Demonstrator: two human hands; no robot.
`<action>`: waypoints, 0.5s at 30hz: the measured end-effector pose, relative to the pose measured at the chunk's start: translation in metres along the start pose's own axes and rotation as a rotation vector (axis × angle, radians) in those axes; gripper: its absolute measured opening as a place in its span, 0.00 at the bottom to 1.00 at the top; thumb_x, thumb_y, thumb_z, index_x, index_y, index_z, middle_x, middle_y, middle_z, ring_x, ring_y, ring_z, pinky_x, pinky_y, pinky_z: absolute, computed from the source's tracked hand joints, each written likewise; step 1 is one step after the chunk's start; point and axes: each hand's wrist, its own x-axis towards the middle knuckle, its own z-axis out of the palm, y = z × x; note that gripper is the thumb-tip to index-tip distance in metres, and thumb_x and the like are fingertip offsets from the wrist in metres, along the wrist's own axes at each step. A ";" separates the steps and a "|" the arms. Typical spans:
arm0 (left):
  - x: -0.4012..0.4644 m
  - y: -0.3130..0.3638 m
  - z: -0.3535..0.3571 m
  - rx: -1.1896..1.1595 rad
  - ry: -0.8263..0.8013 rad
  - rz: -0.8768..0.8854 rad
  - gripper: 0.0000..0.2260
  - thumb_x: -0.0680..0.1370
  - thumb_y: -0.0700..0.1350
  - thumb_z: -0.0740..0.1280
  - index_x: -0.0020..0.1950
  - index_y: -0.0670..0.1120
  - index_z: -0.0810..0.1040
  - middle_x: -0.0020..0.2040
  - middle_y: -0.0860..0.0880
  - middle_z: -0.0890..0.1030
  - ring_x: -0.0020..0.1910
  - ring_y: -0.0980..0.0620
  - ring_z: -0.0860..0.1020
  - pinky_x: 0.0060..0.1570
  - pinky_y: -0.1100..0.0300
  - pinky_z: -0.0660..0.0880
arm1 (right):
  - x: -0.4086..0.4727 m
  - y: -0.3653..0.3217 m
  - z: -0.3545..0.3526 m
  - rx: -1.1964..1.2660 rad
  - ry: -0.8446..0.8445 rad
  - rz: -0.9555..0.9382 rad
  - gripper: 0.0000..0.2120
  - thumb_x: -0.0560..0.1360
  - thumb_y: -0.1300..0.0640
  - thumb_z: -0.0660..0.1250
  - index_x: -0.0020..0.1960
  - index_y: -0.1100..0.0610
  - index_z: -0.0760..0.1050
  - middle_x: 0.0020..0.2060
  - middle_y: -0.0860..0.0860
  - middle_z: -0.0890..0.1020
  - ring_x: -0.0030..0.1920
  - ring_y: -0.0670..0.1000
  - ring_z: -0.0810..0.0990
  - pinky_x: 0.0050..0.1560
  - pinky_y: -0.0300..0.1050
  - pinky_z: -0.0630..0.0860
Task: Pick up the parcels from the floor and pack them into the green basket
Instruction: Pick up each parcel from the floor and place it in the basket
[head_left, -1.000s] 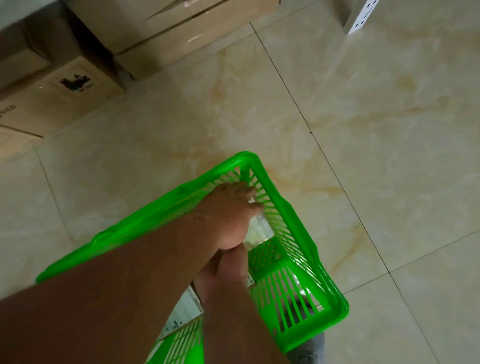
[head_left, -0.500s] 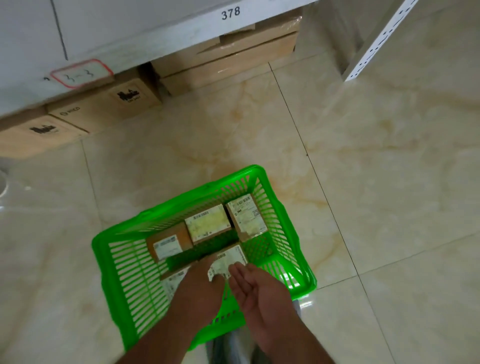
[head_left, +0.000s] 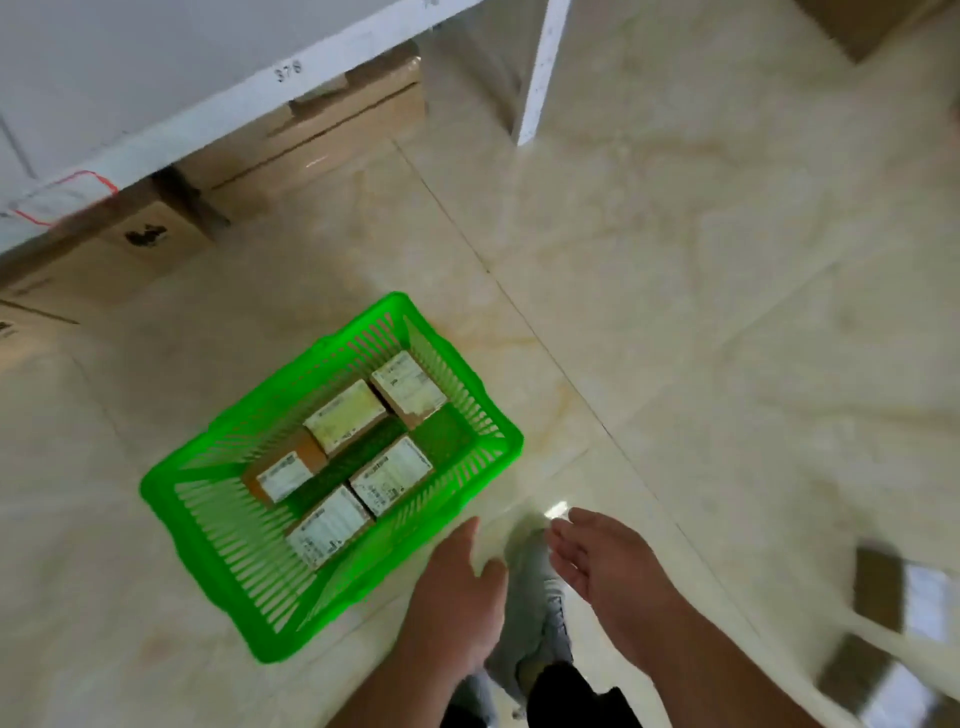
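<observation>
Five brown cardboard parcels (head_left: 390, 475) lie inside the green slatted plastic basket (head_left: 218, 551), left of and beyond both empty hands; more blurred parcels (head_left: 878, 587) lie right.

Five parcels (head_left: 390, 475) in green basket (head_left: 322, 613); hands empty.

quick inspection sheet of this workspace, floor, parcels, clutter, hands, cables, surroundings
surface: glossy beige tiled floor.
job's things: green basket on the floor holding five labelled parcels; blurred parcels on the floor at right.
clutter: nothing seen.
grippers: left hand and right hand both open, empty, outside the basket.
cables: nothing seen.
surroundings: white shelf marked 378, cardboard cartons beneath it.
</observation>
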 end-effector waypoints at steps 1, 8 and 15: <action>-0.009 0.004 0.005 0.005 0.001 0.013 0.27 0.81 0.52 0.60 0.80 0.49 0.64 0.79 0.52 0.66 0.75 0.52 0.69 0.74 0.54 0.65 | -0.010 0.009 -0.013 0.069 0.016 0.038 0.25 0.62 0.60 0.71 0.48 0.75 0.65 0.54 0.80 0.67 0.66 0.71 0.67 0.67 0.75 0.65; -0.039 0.025 0.077 0.180 -0.055 0.031 0.25 0.82 0.46 0.64 0.79 0.46 0.66 0.76 0.45 0.72 0.71 0.47 0.75 0.67 0.57 0.68 | -0.040 0.075 -0.105 0.148 0.145 0.144 0.06 0.72 0.58 0.67 0.44 0.47 0.73 0.43 0.51 0.76 0.43 0.50 0.77 0.54 0.51 0.80; -0.069 0.058 0.206 0.318 -0.111 0.068 0.25 0.82 0.48 0.64 0.79 0.49 0.66 0.76 0.47 0.72 0.72 0.50 0.73 0.68 0.56 0.67 | -0.056 0.161 -0.225 0.257 0.259 0.181 0.10 0.70 0.51 0.68 0.51 0.47 0.75 0.50 0.49 0.81 0.51 0.51 0.82 0.56 0.47 0.81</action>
